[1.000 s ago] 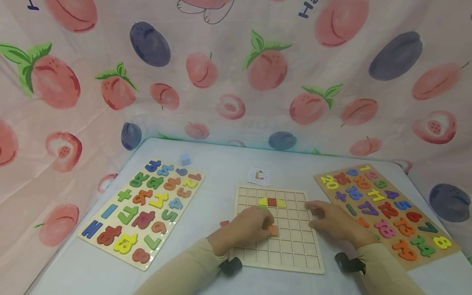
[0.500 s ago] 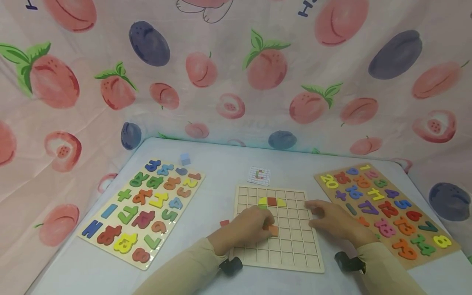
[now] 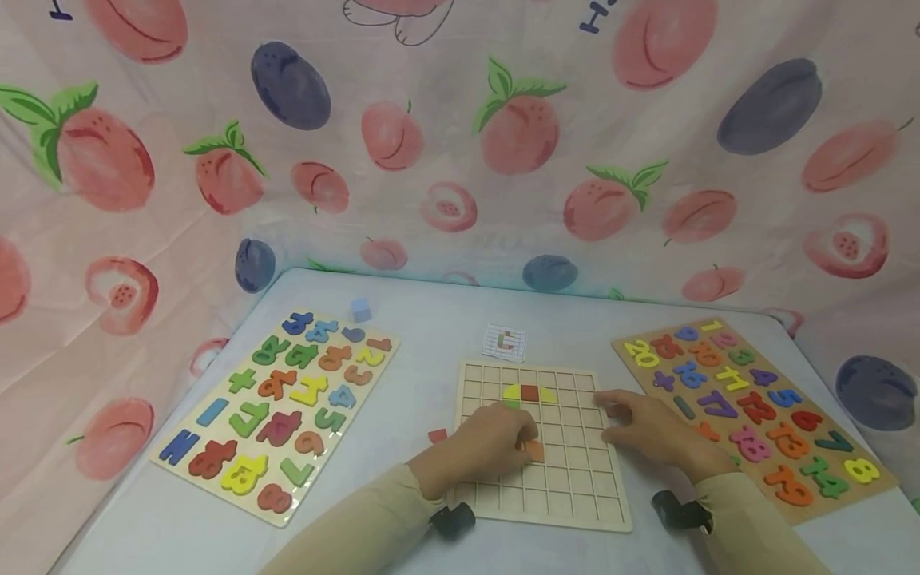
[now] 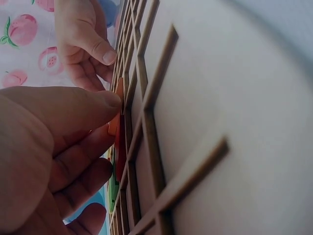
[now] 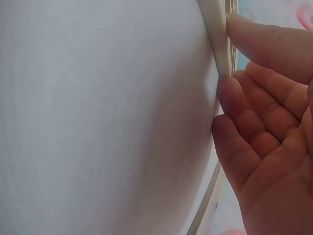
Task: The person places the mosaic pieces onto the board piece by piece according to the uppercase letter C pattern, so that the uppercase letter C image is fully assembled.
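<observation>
In the head view a wooden grid board point(image 3: 575, 487) lies on the table. My left hand point(image 3: 492, 439) bends over its left half, pinching an orange tile point(image 3: 535, 451) between thumb and fingers. Beside that, a red tile point(image 4: 120, 149) shows in the left wrist view, with a green tile point(image 4: 113, 191) beyond it. Toward the board's far side sit a red-brown square tile point(image 3: 529, 393) and yellow curved tiles point(image 3: 512, 392) on either side of it. My right hand point(image 3: 650, 427) touches the board's right edge, fingers loosely spread.
Boards of coloured numbers flank the grid: a pale left one point(image 3: 240, 443) and a brown right one point(image 3: 884, 489). Behind stands a pattern card point(image 3: 505, 342). A light blue cube point(image 3: 361, 310) is back left. Another red tile point(image 3: 438, 436) lies by the grid's left edge.
The orange tile has shifted slightly right and toward me with my left fingers. My right hand stays at the board's edge.
</observation>
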Tool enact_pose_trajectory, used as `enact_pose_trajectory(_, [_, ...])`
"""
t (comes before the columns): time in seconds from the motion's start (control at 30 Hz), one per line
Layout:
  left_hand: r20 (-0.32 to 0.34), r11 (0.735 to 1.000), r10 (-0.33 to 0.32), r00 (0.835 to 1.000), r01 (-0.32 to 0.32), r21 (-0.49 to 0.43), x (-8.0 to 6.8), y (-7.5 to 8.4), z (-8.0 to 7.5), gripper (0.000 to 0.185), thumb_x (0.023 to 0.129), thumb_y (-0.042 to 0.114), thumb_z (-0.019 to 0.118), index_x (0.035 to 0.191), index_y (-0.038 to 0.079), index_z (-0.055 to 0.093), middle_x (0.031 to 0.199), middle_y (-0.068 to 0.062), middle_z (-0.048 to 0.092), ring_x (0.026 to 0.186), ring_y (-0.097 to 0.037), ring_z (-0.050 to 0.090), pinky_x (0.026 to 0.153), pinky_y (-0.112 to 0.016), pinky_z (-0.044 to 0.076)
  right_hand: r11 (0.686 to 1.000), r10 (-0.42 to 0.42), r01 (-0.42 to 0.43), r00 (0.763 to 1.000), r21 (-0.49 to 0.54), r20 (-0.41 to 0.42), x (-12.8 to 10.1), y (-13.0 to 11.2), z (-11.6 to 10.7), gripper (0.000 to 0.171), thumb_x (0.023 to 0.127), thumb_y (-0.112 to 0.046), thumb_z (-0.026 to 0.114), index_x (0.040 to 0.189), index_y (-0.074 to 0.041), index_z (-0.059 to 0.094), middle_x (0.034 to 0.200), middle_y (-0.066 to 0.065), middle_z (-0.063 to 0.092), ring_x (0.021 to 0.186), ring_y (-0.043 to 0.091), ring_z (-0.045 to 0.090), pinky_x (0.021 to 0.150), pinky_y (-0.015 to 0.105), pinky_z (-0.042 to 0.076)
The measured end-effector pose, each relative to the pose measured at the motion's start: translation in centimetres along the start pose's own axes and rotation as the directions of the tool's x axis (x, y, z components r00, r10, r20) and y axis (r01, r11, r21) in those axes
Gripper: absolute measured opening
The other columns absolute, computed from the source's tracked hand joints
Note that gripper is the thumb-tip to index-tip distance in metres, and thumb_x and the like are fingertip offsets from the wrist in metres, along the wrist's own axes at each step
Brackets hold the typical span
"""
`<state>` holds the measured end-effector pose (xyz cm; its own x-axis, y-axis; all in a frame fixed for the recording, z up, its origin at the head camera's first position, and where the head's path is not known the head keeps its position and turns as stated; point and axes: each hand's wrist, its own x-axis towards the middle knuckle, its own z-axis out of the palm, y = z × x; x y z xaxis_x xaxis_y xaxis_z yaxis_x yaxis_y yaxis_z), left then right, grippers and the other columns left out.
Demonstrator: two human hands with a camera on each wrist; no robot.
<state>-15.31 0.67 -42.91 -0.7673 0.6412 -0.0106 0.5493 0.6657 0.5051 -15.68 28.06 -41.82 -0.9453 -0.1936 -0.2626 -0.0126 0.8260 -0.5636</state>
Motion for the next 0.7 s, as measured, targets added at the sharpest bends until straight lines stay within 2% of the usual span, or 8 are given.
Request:
enact_pose_trajectory(0.37, [-0.008, 0.999, 0.018, 1.000, -0.018, 0.035, -0.05, 0.10, 0.01, 0.023, 0.082, 0.014, 0.077, 0.105, 0.012, 0.073, 0.077, 0.012, 0.055, 0.078, -0.007, 0.049, 0.067, -0.022, 0.041, 1.000, 0.008, -0.008, 1.000, -0.001, -0.004, 0.01, 0.06, 0.08, 0.065, 0.087, -0.028, 0.077, 0.144, -0.008, 0.052, 0.140, 0.022, 0.054, 0.134, 0.047, 0.041, 0.102, 0.065, 0.035])
enact_pose_trajectory(0.53, [-0.008, 0.999, 0.016, 1.000, -0.016, 0.036, -0.18, 0.07, -0.15, 0.026, 0.083, 0.016, 0.078, 0.108, 0.012, 0.073, 0.078, 0.012, 0.056, 0.080, -0.007, 0.050, 0.072, -0.023, 0.044, 1.000, 0.014, -0.014, 1.000, -0.009, -0.003, 0.03, -0.03, 0.09, 0.064, 0.087, -0.028, 0.077, 0.144, -0.008, 0.053, 0.140, 0.022, 0.055, 0.134, 0.047, 0.041, 0.102, 0.065, 0.035])
enact_pose_trajectory(0.7, [-0.023, 0.999, -0.021, 1.000, 0.022, 0.029, -0.55, -0.08, -0.57, 0.027, 0.083, 0.020, 0.078, 0.109, 0.014, 0.073, 0.086, 0.012, 0.061, 0.084, -0.007, 0.051, 0.079, -0.024, 0.047, 1.000, 0.015, -0.015, 1.000, -0.016, -0.003, 0.00, -0.13, 0.04, 0.064, 0.087, -0.029, 0.077, 0.143, -0.009, 0.053, 0.138, 0.022, 0.056, 0.132, 0.048, 0.042, 0.101, 0.065, 0.036])
